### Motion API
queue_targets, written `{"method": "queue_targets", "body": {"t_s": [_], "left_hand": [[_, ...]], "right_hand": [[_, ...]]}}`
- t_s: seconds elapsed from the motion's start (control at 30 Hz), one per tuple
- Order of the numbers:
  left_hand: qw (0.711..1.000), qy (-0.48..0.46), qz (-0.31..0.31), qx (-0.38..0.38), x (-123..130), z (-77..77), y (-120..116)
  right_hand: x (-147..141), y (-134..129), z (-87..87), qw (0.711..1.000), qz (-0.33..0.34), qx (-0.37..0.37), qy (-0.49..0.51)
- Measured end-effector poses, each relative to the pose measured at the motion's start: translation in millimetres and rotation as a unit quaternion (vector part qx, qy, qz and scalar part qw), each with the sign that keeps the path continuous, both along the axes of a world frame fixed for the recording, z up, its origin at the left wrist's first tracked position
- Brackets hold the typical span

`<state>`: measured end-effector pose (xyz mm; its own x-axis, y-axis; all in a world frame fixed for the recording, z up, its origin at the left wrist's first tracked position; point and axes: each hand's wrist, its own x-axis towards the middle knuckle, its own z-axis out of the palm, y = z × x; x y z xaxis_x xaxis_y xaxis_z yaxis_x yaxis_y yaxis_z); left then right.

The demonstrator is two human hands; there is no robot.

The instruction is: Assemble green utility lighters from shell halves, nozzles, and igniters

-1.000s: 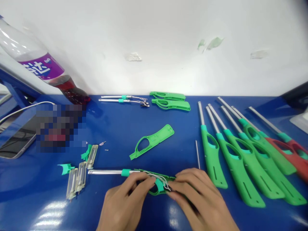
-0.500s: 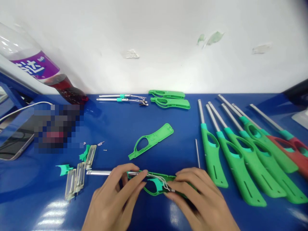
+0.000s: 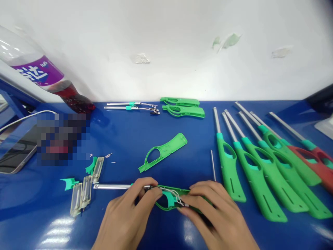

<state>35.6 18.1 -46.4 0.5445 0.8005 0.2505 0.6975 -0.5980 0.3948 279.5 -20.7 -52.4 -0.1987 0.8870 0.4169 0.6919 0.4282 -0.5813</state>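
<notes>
Low on the blue table lies a green lighter half-shell (image 3: 166,209), its inside facing up. A metal lighter tube (image 3: 111,186) sticks out of its left end. White wires (image 3: 173,191) and a teal trigger (image 3: 169,198) show in the shell. My left hand (image 3: 130,211) pinches at the tube's inner end and the wires, with thumb and index finger together. My right hand (image 3: 213,208) grips the handle end, its fingers by a small black part at the wire ends. My palms hide much of the shell. Beyond it lies another green half-shell (image 3: 165,151).
Assembled green lighters (image 3: 231,173) and red ones (image 3: 312,158) lie at right, near a thin metal rod (image 3: 213,165). Clear fuel tanks (image 3: 86,191) and teal triggers (image 3: 69,184) lie left. Wired tubes (image 3: 125,107), half-shells (image 3: 184,111), a bottle (image 3: 39,71) and a phone (image 3: 19,152) sit farther back.
My left hand has shifted slightly right along the shell, and its fingers have closed into a tighter pinch near the wires. My right hand stays at the handle end.
</notes>
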Motion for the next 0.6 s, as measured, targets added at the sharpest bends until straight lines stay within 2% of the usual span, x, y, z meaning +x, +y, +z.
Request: {"method": "queue_targets", "body": {"t_s": [0.23,0.6], "left_hand": [[1.000,-0.004,0.007,-0.001,1.0,-7.8,1.6],[1.000,0.005,0.009,0.023,4.6,-5.7,2.1]], "right_hand": [[0.2,0.7,1.6,1.000,-0.003,-0.001,0.005],[-1.2,2.5,2.3,1.000,-0.010,-0.001,0.003]]}}
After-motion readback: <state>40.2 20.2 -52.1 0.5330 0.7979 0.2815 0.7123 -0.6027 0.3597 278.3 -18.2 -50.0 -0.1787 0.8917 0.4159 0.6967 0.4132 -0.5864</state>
